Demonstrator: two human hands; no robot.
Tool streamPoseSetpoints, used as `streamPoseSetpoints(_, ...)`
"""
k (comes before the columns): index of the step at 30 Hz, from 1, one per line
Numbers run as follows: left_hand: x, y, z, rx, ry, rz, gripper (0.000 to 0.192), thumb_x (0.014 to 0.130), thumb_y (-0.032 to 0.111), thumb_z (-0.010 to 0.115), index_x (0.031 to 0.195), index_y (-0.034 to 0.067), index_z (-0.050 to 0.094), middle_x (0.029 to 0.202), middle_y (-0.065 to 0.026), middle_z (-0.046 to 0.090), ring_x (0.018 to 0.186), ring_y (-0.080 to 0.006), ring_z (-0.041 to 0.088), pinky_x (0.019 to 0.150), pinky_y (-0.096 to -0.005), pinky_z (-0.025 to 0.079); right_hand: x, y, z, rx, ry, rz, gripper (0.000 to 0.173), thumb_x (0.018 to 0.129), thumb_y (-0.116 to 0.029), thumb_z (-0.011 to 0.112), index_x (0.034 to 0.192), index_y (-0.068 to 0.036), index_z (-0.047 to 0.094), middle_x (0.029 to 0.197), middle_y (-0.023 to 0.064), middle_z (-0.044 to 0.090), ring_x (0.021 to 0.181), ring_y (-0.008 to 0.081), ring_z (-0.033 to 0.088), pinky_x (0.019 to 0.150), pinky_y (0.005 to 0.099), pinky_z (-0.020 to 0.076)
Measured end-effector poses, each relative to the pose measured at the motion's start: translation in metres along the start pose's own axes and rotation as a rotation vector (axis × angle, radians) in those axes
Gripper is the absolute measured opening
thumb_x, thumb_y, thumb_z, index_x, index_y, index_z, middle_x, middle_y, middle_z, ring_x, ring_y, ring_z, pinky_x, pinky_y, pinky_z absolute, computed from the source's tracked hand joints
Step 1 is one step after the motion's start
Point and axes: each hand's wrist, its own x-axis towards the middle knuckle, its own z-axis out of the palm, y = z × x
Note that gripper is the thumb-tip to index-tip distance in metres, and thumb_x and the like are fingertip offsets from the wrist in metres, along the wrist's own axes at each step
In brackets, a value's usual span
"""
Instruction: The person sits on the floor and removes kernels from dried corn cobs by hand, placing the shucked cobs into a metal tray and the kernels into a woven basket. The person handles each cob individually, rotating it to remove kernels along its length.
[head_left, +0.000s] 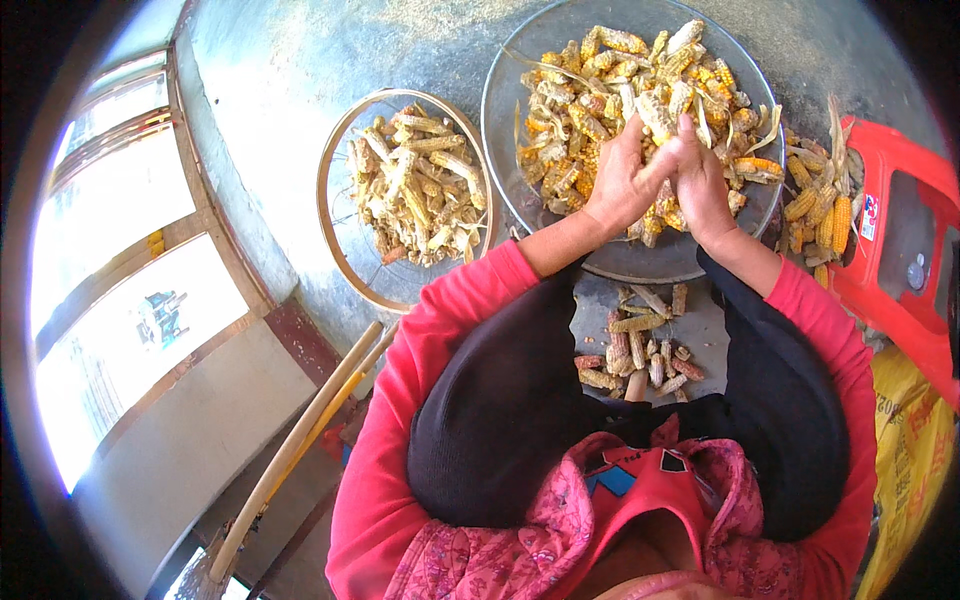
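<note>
My left hand (626, 176) and my right hand (701, 176) meet over a large round metal-rimmed tray (487, 135). Between their fingers they grip one pale, mostly stripped corn cob (655, 116), its upper end pointing away from me. Beneath them lies a heap of corn cobs (574, 120), some with yellow kernels, others nearly bare, with dry husk strips among them. The palms and some fingers are partly hidden by the backs of the hands.
Left of the tray, a round wooden-rimmed basket (328, 150) holds stripped cobs. More bare cobs (637, 322) lie on the floor between my legs. At right are unshelled cobs (841, 225), a red plastic stool (885, 255) and a yellow printed sack (907, 450). Wooden poles (300, 442) lean at lower left.
</note>
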Motion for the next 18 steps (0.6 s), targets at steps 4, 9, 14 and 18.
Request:
streamPoseSetpoints(4, 0.002, 0.004, -0.001, 0.062, -0.099, -0.189, 0.044, 0.093, 0.041, 0.058, 0.088, -0.003, 0.061, 0.062, -0.0178, 0.060, 0.056, -0.0294, 0.063, 0.055, -0.0403, 0.048, -0.015, 0.001, 0.000, 0.033, -0.077, 0.027, 0.057, 0.105, -0.043, 0.033, 0.090, 0.005, 0.059, 0.067, 0.0099, 0.057, 0.069, 0.0174, 0.053, 0.066, 0.0383, 0.0443)
streamPoseSetpoints(9, -0.003, -0.002, -0.006, 0.152, -0.113, -0.153, 0.044, 0.096, 0.039, 0.054, 0.085, -0.003, 0.059, 0.066, -0.0227, 0.059, 0.061, -0.0401, 0.060, 0.056, -0.0423, 0.047, -0.013, -0.001, 0.003, 0.191, -0.088, 0.328, 0.058, 0.103, -0.050, 0.035, 0.079, -0.002, 0.057, 0.061, 0.0022, 0.053, 0.057, 0.0114, 0.047, 0.051, 0.0311, 0.0383)
streamPoseSetpoints(14, -0.008, -0.015, -0.010, 0.115, -0.102, -0.159, 0.044, 0.097, 0.039, 0.052, 0.082, -0.002, 0.055, 0.064, -0.0225, 0.055, 0.062, -0.0441, 0.056, 0.057, -0.0476, 0.043, -0.013, -0.024, 0.004, 0.476, -0.151, 0.734, 0.049, 0.099, -0.058, 0.037, 0.074, -0.018, 0.046, 0.055, -0.0086, 0.035, 0.041, 0.0048, 0.029, 0.038, 0.0226, 0.0202)
streamPoseSetpoints(18, -0.008, -0.023, -0.009, 0.135, -0.159, -0.132, 0.043, 0.095, 0.041, 0.054, 0.081, 0.000, 0.053, 0.067, -0.0217, 0.055, 0.069, -0.0421, 0.055, 0.063, -0.0482, 0.041, -0.003, -0.006, -0.004, 0.477, -0.144, 0.584, 0.050, 0.099, -0.060, 0.035, 0.072, -0.019, 0.045, 0.055, -0.0080, 0.035, 0.042, 0.0053, 0.026, 0.039, 0.0228, 0.0192)
